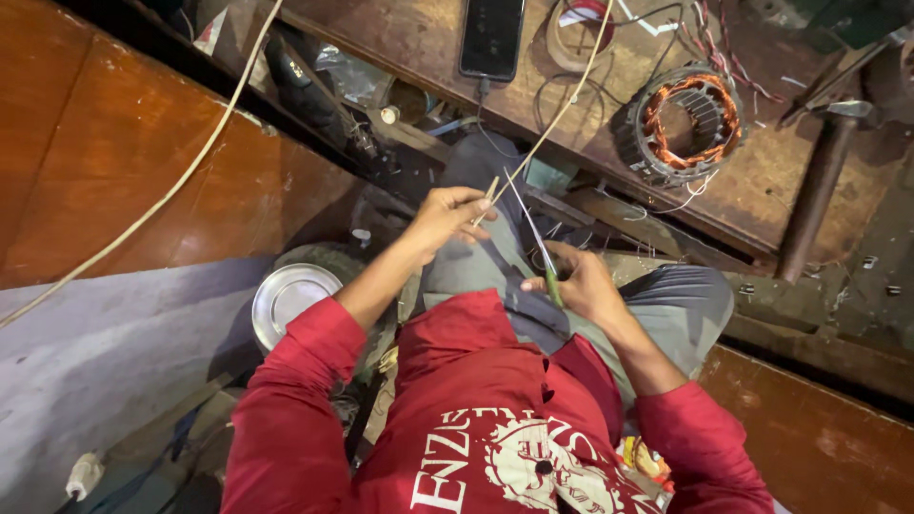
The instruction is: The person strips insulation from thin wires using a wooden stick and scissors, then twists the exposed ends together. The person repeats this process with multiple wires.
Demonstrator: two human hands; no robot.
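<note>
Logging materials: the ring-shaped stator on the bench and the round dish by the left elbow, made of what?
Stator: grey, dull metal core with orange-brown windings that look like copper wire. Round dish: probably polished steel or aluminium, judging by its silvery shine.

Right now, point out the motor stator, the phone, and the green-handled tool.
motor stator (687,124), head view, on its copper windings.
phone (492,36), head view, middle of its dark screen.
green-handled tool (553,286), head view, on the green handle in the right hand (581,286).

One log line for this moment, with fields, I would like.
left hand: pinching pale sleeve | right hand: holding green-handled tool | workbench: stator, phone
</note>
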